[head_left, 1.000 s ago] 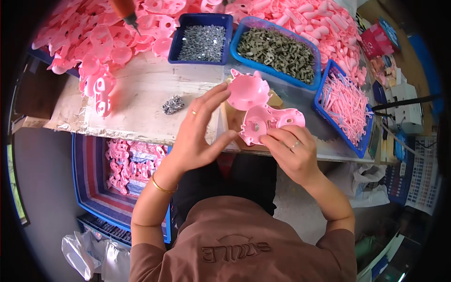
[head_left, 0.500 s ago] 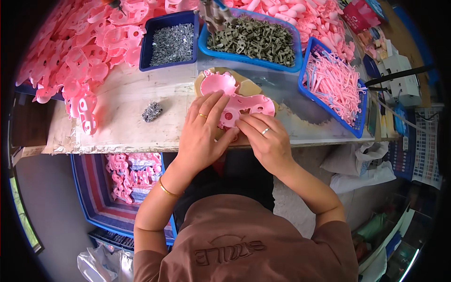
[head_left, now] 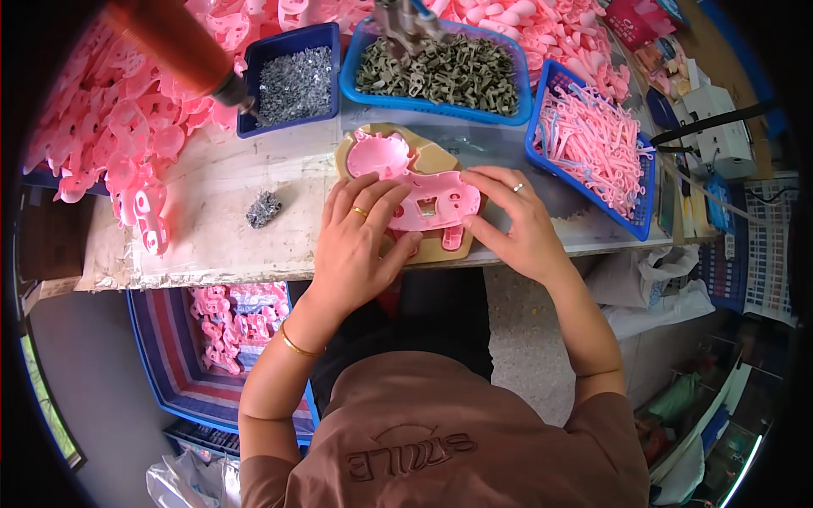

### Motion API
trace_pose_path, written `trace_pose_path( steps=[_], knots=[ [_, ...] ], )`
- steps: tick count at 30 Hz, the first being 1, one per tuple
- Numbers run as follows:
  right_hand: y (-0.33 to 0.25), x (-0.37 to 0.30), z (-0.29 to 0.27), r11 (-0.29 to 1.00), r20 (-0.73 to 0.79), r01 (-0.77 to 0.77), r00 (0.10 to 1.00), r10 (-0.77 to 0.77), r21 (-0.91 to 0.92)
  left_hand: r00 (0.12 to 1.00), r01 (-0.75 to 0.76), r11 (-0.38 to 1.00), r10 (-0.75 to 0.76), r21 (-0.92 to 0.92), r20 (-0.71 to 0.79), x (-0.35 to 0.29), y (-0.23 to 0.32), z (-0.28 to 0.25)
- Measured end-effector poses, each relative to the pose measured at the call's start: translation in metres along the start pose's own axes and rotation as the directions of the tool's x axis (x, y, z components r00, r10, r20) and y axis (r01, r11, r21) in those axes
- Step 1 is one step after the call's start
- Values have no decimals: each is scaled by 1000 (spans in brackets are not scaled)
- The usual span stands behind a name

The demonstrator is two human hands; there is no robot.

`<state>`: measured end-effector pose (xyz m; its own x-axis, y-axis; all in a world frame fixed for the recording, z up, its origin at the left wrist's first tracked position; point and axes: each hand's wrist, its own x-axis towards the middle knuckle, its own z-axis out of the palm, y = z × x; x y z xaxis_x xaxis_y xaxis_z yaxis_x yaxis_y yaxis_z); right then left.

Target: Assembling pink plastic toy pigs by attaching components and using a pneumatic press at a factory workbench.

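A pink plastic shell half (head_left: 436, 193), its hollow side up, lies in a tan shaped fixture (head_left: 457, 247) at the table's front edge. My left hand (head_left: 360, 229) grips the shell's left side, fingers over the edge near the round hollow and thumb along the lower edge. At the shell's right end, my right hand (head_left: 521, 222) holds it with fingertips on the upper corner and thumb on the lower one. A smaller pink piece (head_left: 452, 238) shows in the fixture below the shell.
An orange power screwdriver (head_left: 174, 46) hangs at upper left. Behind are a dark-blue tray of screws (head_left: 243, 89), a blue tray of grey-green clips (head_left: 349, 85) and a blue basket of pink strips (head_left: 584, 199). Pink shells (head_left: 118, 127) are heaped left; a screw pile (head_left: 263, 209) lies nearer.
My right hand has moved from the shell's lower middle to its right end, uncovering more of it. My left hand stays on the left side. The orange screwdriver has swung further into view.
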<state>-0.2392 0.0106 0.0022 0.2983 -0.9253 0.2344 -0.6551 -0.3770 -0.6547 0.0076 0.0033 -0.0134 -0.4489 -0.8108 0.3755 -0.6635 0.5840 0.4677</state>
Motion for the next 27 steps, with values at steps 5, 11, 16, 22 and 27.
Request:
trace_pose_path(
  steps=[5,11,16,22,27],
  knots=[
    [0,2,-4,998,22,46,999,-45,-53,1000,14,1000,-14,1,-1,1,2,-1],
    [9,5,-6,986,3,118,993,-118,-115,1000,15,1000,-15,9,-26,3,4,1],
    [12,6,-8,962,63,199,980,-191,-188,1000,22,1000,-22,22,-10,4,3,0],
    [20,10,-8,940,103,260,965,-243,-219,999,35,998,-35,60,1,3,6,2],
    [21,12,-7,948,73,265,964,-256,-175,999,34,997,-35,67,12,3,8,3]
  ],
)
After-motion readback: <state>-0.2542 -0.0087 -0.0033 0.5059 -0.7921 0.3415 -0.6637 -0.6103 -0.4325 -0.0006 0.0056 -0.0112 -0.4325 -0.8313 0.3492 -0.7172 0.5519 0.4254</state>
